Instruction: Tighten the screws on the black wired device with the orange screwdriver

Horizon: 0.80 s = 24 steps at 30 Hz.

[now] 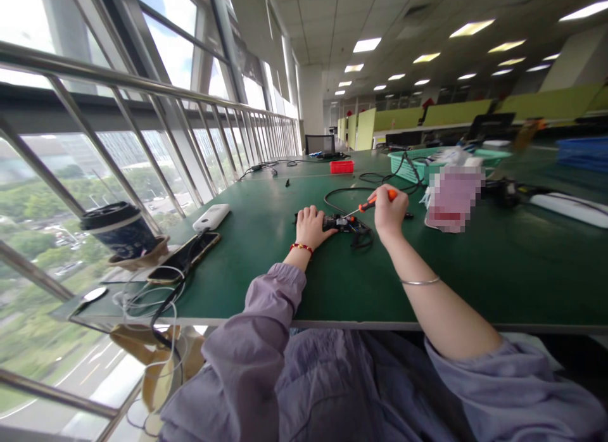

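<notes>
My left hand (311,228) is closed over a black corded device (344,223), pressing it against the green tabletop. The device's right part looks opened up, with small inner parts and wires showing, though its exact kind is not clear. In my right hand (390,213) is a screwdriver (365,206) with an orange and black handle, gripped in a fist. Its thin metal shaft points left and down, and the tip is at or just above the exposed inner parts; whether it touches cannot be made out. A black cable (363,239) curls beside the device.
To the left are a lidded paper cup (121,233), a phone (185,257), a white power bank (211,218) and tangled white cables (142,297). Farther back stand a red box (342,167) and a green basket (403,168). A blurred pink packet (453,198) lies right of my right hand.
</notes>
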Available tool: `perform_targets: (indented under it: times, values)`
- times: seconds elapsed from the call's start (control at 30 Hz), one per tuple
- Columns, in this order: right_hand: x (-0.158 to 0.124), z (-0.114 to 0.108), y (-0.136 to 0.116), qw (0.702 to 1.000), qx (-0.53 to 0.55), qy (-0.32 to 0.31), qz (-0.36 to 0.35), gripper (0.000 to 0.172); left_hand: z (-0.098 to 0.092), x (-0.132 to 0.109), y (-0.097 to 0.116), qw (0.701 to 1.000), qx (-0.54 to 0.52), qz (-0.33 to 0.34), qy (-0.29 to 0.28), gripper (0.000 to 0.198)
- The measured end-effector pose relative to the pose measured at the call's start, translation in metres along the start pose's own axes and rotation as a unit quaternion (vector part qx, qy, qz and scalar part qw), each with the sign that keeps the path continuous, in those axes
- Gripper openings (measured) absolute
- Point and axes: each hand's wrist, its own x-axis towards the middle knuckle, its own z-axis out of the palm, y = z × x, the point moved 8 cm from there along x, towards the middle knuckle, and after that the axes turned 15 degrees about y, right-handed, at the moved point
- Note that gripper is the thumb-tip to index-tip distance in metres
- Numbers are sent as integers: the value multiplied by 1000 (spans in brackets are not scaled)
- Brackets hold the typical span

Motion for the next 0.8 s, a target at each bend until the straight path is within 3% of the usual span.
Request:
perform_targets:
  times: [0.53, 0.8]
  values:
    - [-7, 12, 2, 998, -17, -58, -18, 26, 3, -3, -4, 1000, -19, 1, -8, 52]
    - [-6, 6, -1, 999, 6, -34, -16, 25, 3, -2, -4, 1000, -21, 4, -7, 52]
